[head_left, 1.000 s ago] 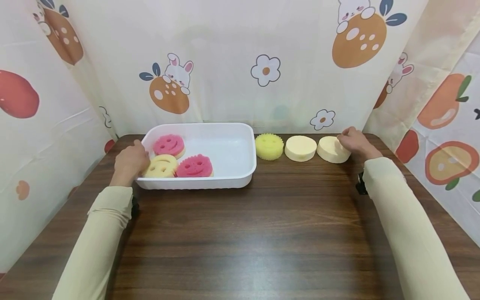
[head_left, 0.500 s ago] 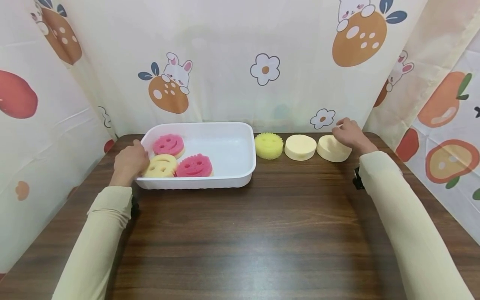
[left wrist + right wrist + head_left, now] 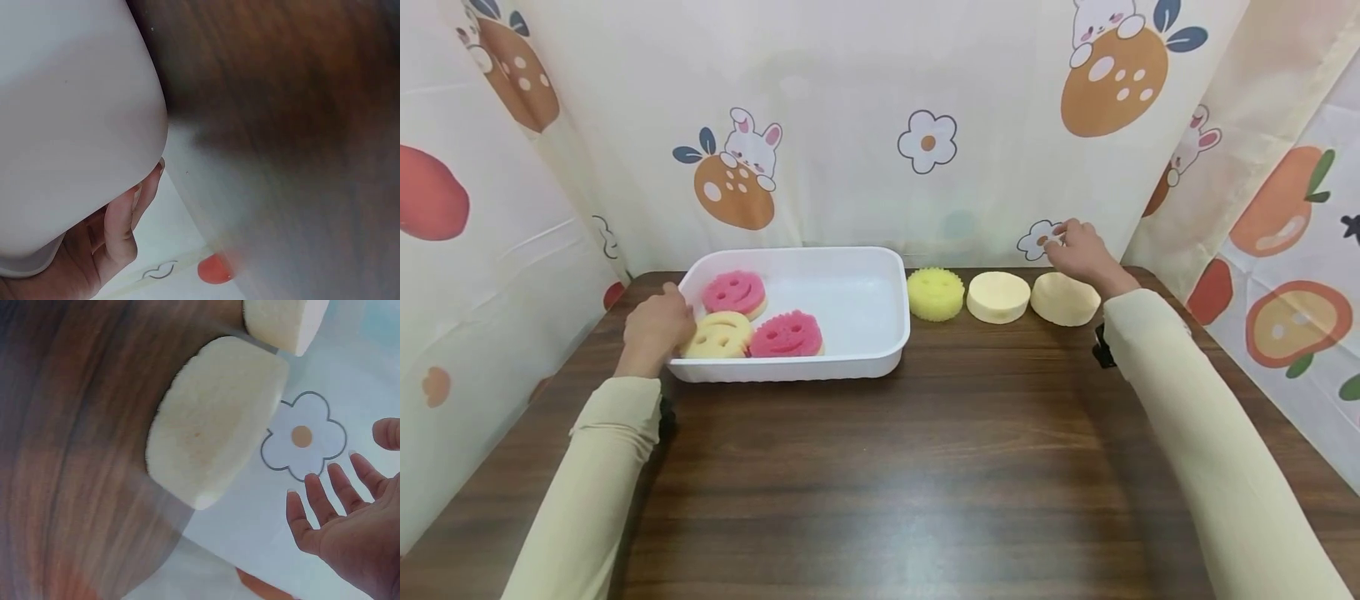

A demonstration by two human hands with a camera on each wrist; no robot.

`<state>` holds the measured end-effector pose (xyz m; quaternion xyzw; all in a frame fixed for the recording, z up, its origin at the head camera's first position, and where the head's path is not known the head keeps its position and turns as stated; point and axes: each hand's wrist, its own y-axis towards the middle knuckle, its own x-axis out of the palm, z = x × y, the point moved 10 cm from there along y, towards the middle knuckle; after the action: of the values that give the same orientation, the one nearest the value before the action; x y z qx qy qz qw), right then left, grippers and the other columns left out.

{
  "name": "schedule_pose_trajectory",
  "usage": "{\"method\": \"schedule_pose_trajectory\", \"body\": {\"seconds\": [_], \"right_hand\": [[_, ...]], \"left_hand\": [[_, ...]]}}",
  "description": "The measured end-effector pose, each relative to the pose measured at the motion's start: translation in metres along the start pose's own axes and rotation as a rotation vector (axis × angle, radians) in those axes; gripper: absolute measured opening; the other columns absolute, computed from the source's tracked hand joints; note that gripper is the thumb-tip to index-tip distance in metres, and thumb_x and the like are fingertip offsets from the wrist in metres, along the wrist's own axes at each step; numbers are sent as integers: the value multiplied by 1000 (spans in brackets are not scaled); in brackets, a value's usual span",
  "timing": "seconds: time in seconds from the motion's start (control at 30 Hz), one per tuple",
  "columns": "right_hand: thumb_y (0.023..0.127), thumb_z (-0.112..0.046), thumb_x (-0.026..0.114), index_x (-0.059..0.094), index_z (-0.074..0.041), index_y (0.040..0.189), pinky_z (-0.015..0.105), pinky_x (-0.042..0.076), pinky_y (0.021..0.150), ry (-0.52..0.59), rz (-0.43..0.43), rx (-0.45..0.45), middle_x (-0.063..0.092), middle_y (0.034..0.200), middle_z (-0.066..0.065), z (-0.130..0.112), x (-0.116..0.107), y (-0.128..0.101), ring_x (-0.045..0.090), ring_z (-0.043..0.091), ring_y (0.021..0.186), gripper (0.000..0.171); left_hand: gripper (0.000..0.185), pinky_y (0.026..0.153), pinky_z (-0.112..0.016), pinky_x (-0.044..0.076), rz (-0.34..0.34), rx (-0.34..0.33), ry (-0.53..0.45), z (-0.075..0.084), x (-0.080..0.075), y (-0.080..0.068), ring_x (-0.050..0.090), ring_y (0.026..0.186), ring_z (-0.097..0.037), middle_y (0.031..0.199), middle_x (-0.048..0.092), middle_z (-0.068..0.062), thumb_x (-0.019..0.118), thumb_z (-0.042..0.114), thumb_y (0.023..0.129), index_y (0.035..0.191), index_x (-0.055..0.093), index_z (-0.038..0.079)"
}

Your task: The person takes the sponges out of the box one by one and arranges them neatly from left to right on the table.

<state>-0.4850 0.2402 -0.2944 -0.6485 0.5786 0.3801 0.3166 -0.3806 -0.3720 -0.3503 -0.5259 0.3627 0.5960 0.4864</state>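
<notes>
My left hand (image 3: 658, 329) grips the left end of a white tray (image 3: 865, 367). In the left wrist view the fingers (image 3: 119, 228) bend against the tray's wall (image 3: 81, 150). Inside the tray lie two pink smiley sponges (image 3: 734, 292) (image 3: 786, 333) and a pale yellow smiley sponge (image 3: 718, 335). My right hand (image 3: 1086, 254) hovers just above and behind the rightmost cream round sponge (image 3: 1066, 300), holding nothing. Its fingers (image 3: 322, 500) are spread and slightly bent in the right wrist view, apart from that sponge (image 3: 215, 419).
Between the tray and the rightmost sponge, a yellow scalloped smiley sponge (image 3: 936, 294) and another cream round sponge (image 3: 998, 297) stand in a row. Everything sits on a dark wooden table (image 3: 887, 483). A printed curtain (image 3: 850, 167) hangs behind the table's back edge.
My right hand has risen off the rightmost cream sponge and shifted slightly left, its fingers loosening. My left hand stays on the tray, and the sponges keep their places.
</notes>
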Motion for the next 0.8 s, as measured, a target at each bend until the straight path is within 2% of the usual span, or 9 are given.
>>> {"method": "schedule_pose_trajectory", "body": {"seconds": [0.3,0.57,0.8], "right_hand": [[100,-28,29,33,12,140,61,30,110,28,1,-68,33,145,39,-28,-2,4,32,52,135,57],[102,-31,30,31,10,143,60,31,110,28,-20,-75,32,147,35,-43,4,7,32,49,136,57],[104,-32,31,30,8,145,58,36,106,46,-20,-88,32,147,34,-52,10,11,41,47,128,58]], "left_hand": [[55,72,-53,52,13,8,-4,0,-1,0,56,83,-43,103,54,-37,44,21,100,136,27,-17],[55,69,-52,51,8,10,-3,-1,1,1,56,83,-42,104,54,-37,40,23,102,137,26,-17],[56,70,-53,50,3,7,-7,-2,1,3,55,85,-43,106,53,-38,40,23,102,138,25,-17]]}}
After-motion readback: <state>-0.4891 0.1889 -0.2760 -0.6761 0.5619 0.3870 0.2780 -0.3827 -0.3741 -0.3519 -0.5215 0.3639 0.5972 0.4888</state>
